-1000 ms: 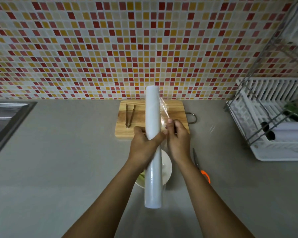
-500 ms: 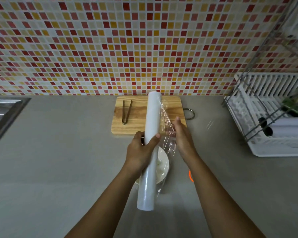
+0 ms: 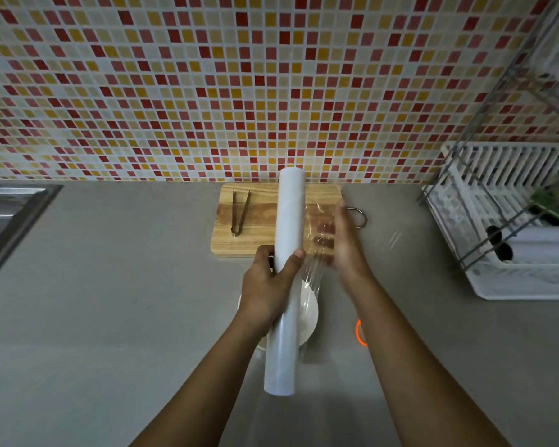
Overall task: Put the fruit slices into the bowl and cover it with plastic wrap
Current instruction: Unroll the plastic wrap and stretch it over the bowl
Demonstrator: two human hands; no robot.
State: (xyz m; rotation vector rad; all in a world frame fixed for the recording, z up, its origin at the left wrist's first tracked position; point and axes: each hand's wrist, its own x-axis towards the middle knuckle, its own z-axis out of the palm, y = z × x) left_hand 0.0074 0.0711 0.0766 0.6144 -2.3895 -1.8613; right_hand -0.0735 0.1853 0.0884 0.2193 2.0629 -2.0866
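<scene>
Two hands work above a grey desk, in front of a wall of red, yellow and cream mosaic tiles. At the far left a steel sink is set into the desk. Further right, against the wall, lies a wooden cutting board with metal tongs on its left part, their joined end toward the person. The left hand is wrapped around the middle of a long white roll of plastic wrap, thumb over the top; the roll points away from the person, its far end over the board. Under the roll and this hand the white bowl sits on the desk, just nearer than the board; most of it is hidden and its contents cannot be made out. A sheet of clear film stretches from the roll to the right hand, which grips its free edge, fingers folded in behind the film and showing through it. A metal ring sticks out of the board's right end. An orange handle loop shows beside the right forearm. At the far right stands a white dish rack with a wire frame
</scene>
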